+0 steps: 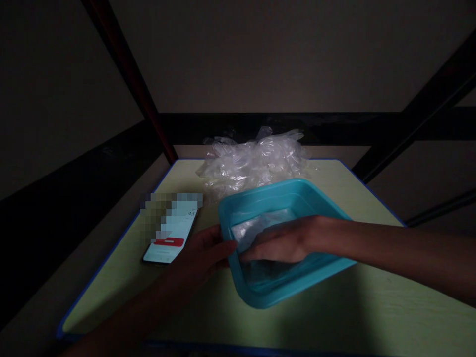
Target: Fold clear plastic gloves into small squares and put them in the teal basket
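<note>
teal basin (297, 290): set at lower centre of the frame, its left rim gripped by the left hand (212, 251), thumb inside.
plastic packet (246, 231): lain in the basin, slanted up rightward, partly covered by the right hand (284, 244), which is nearer; whether it is pinched cannot be told.
clear bags (256, 158): heaped behind, upper centre.
phone (173, 233): laid left; the packet is not blocked by it.

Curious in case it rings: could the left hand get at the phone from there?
Probably yes: the left hand is near the phone, nothing visible between them, though it likely must release the turquoise tub first.
</note>
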### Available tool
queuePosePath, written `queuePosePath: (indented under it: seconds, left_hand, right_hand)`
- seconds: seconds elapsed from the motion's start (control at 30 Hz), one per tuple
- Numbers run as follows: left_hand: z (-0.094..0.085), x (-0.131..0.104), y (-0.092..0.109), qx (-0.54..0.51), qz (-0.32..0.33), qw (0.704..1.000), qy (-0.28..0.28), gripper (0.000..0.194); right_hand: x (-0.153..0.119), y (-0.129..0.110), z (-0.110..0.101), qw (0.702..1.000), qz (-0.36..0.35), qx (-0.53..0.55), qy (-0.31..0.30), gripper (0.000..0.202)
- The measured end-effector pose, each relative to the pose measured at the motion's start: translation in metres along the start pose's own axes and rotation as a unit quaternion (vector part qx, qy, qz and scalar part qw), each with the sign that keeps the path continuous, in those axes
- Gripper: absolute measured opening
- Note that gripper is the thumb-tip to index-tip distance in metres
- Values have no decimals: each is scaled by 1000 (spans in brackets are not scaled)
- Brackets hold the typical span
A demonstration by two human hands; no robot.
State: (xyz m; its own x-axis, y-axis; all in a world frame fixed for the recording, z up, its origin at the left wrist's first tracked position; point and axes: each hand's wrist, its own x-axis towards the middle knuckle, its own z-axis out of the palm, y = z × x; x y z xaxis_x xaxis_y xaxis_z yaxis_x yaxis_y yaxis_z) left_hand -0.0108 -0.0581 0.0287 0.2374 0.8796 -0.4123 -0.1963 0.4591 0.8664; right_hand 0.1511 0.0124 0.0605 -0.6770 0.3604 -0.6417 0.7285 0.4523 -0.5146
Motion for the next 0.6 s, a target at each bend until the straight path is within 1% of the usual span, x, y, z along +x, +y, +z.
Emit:
queuePosePath:
  seconds: [0.1,0.17,0.27,0.37,0.5,0.6]
  left_hand:
    - [-1,2,-2,2,14,1000,0,34]
    - [-2,2,-3,3,14,1000,-4,35]
    - [-2,0,-1,11,9,1000,7,33]
    - [-1,-2,0,13,8,1000,12,30]
    - [-1,-1,0,2,18,1000,-6,32]
    - [1,-1,2,10,15,1000,1,32]
  right_hand:
    - [3,2,1,1000,-22,15,1,41]
    - [6,5,2,999,-35,37,5,37]
    - [9,7,3,997,-51,63,11,32]
    - [6,9,1,996,-85,26,-8,23]
    - [-3,11,-6,984,-146,-73,-65,42]
    - [-8,9,-12,980,-166,-69,-81,44]
